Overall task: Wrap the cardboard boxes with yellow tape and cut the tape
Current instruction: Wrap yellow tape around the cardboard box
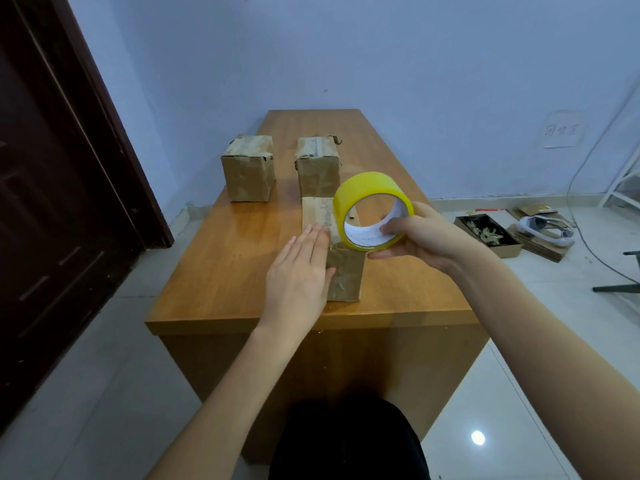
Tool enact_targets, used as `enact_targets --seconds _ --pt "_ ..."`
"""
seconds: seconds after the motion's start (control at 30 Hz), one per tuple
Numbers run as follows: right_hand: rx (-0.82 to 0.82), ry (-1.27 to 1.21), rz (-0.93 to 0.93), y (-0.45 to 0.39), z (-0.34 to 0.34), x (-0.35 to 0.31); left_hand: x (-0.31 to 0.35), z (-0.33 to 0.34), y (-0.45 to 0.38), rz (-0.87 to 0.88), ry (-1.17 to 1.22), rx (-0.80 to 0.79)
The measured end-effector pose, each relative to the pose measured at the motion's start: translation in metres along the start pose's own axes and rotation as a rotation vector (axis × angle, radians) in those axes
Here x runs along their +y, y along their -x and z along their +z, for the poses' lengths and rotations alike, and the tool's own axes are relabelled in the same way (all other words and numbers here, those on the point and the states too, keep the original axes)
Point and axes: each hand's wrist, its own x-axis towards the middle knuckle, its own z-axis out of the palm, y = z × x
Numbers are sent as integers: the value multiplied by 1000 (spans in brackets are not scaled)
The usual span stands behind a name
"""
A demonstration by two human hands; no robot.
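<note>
I see a wooden surface [242, 244], a dark door [52, 202] at left, and a tray of scraps [486, 233] on the floor [554, 341] at right.

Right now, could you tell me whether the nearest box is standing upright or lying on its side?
Cannot tell: the nearest box sits flat on the table, but no marking shows its top.

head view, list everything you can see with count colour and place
cardboard boxes: 3, brown; two at the far left and far middle of the table, one near under the hands
tape roll: 1, yellow, held over the near box
table: 1, orange-brown wood, centre
door: 1, dark brown, left
tray of scraps: 1, brown, floor right
left hand: flat on the near box
right hand: grips the tape roll
</note>
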Motion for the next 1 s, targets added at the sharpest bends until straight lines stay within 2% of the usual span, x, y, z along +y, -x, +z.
enact_targets --seconds 0.2,0.37,0.53,0.7,0.87,1.0 --pt "181 43 -20 -1 10 18 -2 1 0 -12 12 17" --pt "99 192 -60 -3 13 19 2 3 0 -31 -1 51" --pt "30 10 -8 -1 -1 13 -3 5 2 16 -8 38" --pt "95 -235 74 2 -4 27 -5 4 0 10 0 13" --pt "161 -179 1 0 5 36 1 5 2 -91 87 9" --pt "158 -108 -39 -1 10 35 4 4 1 -99 66 10"
